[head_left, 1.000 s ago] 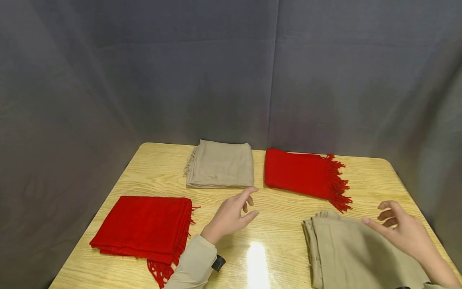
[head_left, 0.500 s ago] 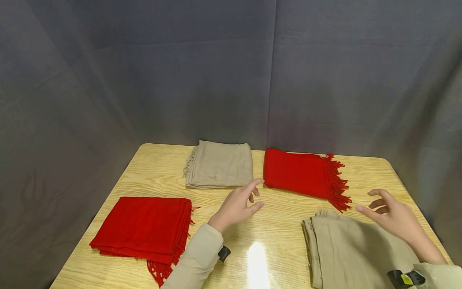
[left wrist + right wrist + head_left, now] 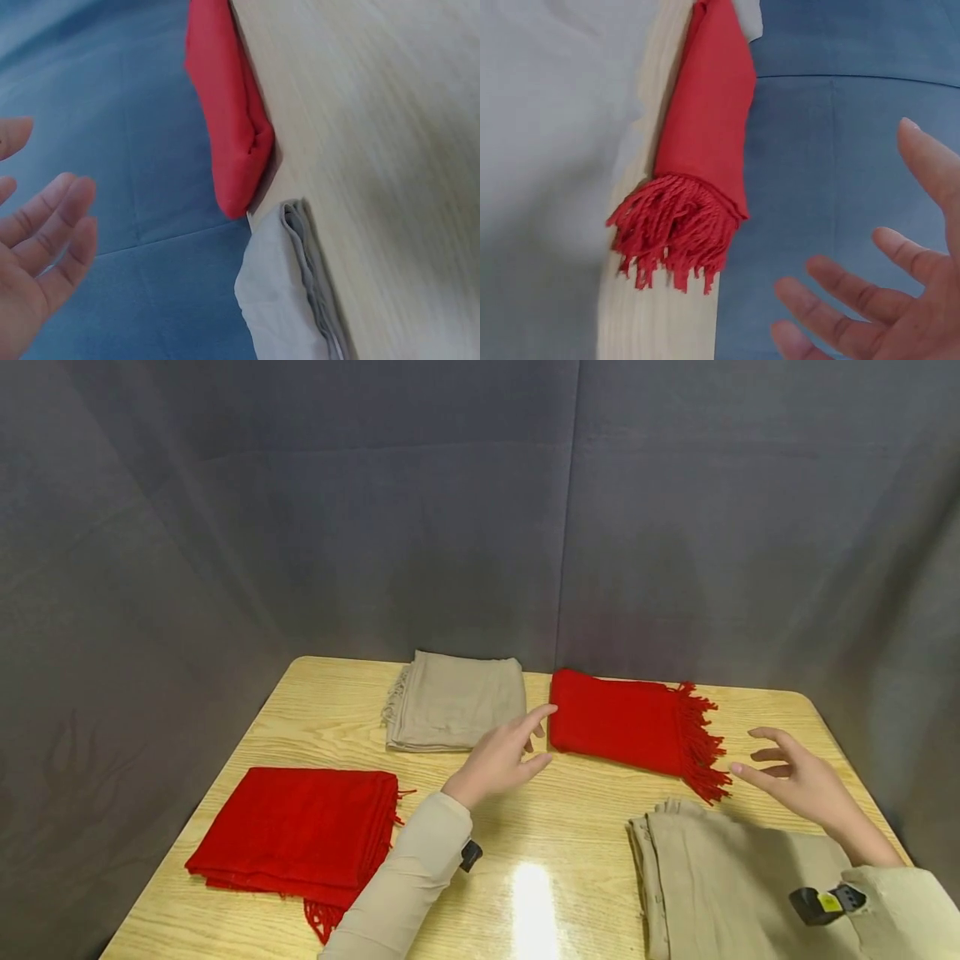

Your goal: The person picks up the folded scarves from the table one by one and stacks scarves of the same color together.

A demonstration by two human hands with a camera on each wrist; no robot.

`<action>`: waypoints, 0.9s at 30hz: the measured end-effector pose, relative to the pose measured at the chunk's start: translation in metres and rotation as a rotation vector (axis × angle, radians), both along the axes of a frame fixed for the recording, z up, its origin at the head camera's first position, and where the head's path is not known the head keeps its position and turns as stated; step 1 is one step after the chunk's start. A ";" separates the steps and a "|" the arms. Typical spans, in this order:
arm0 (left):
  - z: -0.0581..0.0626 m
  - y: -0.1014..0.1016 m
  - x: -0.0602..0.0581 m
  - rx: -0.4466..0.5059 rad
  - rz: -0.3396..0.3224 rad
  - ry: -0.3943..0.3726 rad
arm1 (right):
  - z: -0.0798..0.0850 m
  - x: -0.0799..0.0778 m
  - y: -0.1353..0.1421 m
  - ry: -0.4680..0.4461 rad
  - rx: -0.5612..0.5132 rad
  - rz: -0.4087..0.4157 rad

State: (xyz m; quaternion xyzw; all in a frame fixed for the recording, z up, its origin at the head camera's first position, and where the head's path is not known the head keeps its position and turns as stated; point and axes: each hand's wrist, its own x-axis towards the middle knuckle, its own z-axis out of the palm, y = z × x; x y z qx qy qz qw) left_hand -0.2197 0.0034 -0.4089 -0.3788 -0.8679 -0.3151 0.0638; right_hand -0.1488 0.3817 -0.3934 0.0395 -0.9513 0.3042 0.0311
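Note:
A folded red fringed scarf [image 3: 618,722] lies at the back right of the table, its fringe toward the right. My left hand [image 3: 502,760] hovers near its left end, fingers relaxed and holding nothing; in the left wrist view that hand [image 3: 41,255] is apart from the cloth. Beyond the scarf's fringe, my right hand [image 3: 798,781] is in the air with loosely bent fingers and an empty palm. The right wrist view shows this hand [image 3: 877,292] beside the red scarf [image 3: 705,112], not touching it. Behind the left hand sits a folded beige scarf [image 3: 461,697].
Another folded red scarf [image 3: 296,831] lies at the left of the wooden table [image 3: 577,860]. A larger folded beige cloth [image 3: 720,877] is at the front right, under the right forearm. A dark grey curtain [image 3: 450,527] hangs behind the table.
Both hands have moved forward, away from the body, toward the back red scarf. The right hand has also shifted left. The folded cloths have stayed in place.

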 end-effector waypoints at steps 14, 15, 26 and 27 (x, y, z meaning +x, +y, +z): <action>0.018 0.011 -0.023 0.018 0.006 -0.044 | 0.016 -0.020 -0.004 -0.110 -0.138 0.023; 0.019 0.012 -0.025 0.019 0.006 -0.045 | 0.016 -0.021 -0.004 -0.118 -0.148 0.021; 0.026 0.020 -0.042 -0.005 0.008 -0.093 | 0.021 -0.032 0.000 -0.154 -0.196 0.026; 0.026 0.021 -0.043 -0.008 0.008 -0.096 | 0.021 -0.033 0.000 -0.158 -0.197 0.024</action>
